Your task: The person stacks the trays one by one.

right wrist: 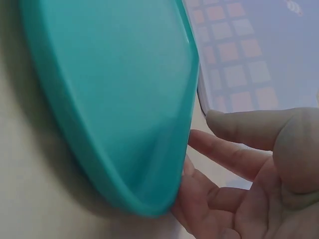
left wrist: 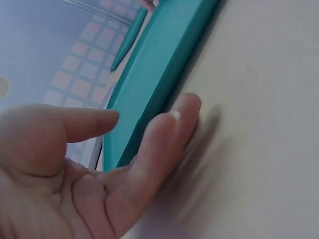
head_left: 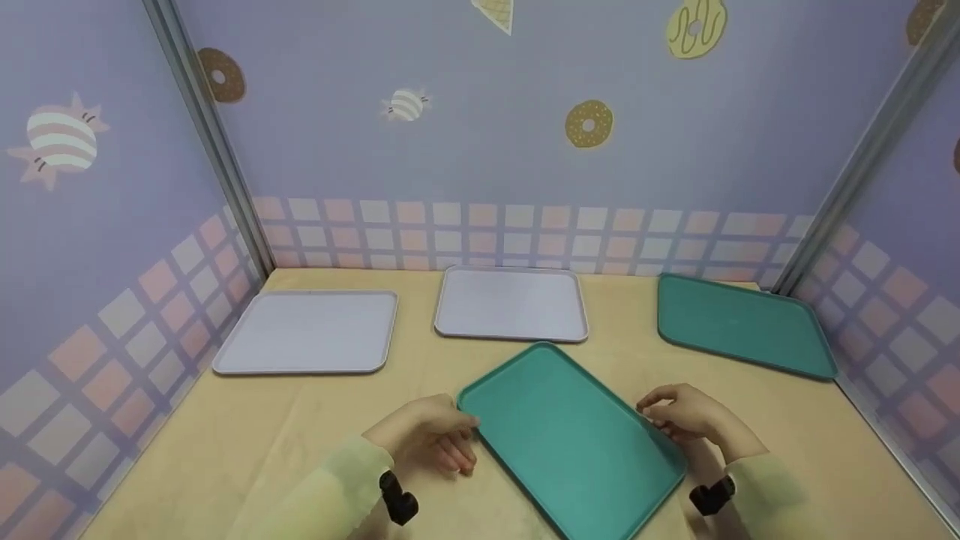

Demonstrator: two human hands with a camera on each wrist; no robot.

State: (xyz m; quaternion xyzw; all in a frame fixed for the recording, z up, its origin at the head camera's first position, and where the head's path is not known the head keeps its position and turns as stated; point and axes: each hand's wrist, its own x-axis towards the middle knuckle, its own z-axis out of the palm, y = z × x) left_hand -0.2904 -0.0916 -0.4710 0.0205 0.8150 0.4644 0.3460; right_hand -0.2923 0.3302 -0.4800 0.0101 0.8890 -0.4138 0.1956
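Observation:
A green rectangular tray (head_left: 574,442) lies turned at a slant on the table, at the near middle of the head view. Beside its left edge is my left hand (head_left: 442,431), thumb at the rim and fingers lower, outside the edge. In the left wrist view the thumb (left wrist: 92,123) stands apart from the fingers (left wrist: 159,144), which are loosely bent near the tray's side wall. My right hand (head_left: 686,415) is at the opposite long edge. The right wrist view shows its fingers (right wrist: 197,191) against the tray's outer edge, the thumb (right wrist: 244,127) off the rim.
Behind the slanted tray lies a white tray (head_left: 511,304) against the back wall. Another white tray (head_left: 311,331) is at the left, and a second green tray (head_left: 742,322) at the back right corner. Patterned walls (head_left: 480,150) border the table (head_left: 300,427) on three sides.

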